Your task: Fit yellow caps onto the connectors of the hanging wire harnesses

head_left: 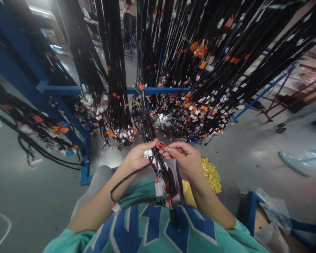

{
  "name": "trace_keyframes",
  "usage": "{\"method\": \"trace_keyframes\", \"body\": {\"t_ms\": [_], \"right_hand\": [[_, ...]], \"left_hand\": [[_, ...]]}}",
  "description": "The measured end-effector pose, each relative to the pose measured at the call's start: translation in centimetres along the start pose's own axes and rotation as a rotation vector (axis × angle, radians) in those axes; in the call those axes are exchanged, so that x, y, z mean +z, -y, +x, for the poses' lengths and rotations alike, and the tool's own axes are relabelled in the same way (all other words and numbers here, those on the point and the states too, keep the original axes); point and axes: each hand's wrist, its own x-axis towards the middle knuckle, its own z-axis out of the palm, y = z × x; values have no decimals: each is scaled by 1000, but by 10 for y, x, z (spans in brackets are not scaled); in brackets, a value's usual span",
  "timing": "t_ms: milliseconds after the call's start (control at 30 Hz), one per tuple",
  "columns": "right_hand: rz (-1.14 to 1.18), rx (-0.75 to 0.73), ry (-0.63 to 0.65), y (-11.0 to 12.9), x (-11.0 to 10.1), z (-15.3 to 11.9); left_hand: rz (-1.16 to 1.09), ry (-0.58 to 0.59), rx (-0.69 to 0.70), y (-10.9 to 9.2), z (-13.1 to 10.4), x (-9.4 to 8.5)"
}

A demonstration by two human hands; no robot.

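Between my hands is a red connector (159, 144) at the end of a black wire bundle (148, 128). My left hand (139, 154) pinches this connector between thumb and fingers, with a white connector (148, 153) just below. Just right of the red connector's open face, my right hand (185, 156) holds a small yellow piece (169, 149) at its fingertips; a tiny blue spot shows beside it. The bundle runs down to my lap, where a larger white connector (159, 188) hangs. A thin black cable loops over my left forearm.
Dense black harnesses (116, 88) with white and orange connectors hang ahead from a blue frame (165, 90). A container of yellow pieces (212, 175) is beyond my right forearm. Plastic bags (275, 211) lie at the lower right. A person (129, 10) is far back.
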Motion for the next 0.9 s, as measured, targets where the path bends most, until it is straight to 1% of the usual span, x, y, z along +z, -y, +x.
{"method": "trace_keyframes", "body": {"t_ms": [67, 200, 267, 433, 667, 900], "right_hand": [[-96, -107, -45, 0, 2, 0], [-300, -401, -122, -3, 6, 3], [-350, -447, -136, -5, 9, 5], [-312, -403, -122, -10, 11, 7], [-225, -329, -105, -11, 9, 7], [-181, -299, -91, -16, 5, 9]], "left_hand": [[-18, 7, 3, 1, 1, 0], [-104, -22, 59, 5, 4, 0], [-133, -26, 79, 7, 5, 0], [-112, 26, 55, 9, 6, -2], [-90, 63, 113, 13, 11, -5], [-70, 113, 145, 15, 14, -7]]}}
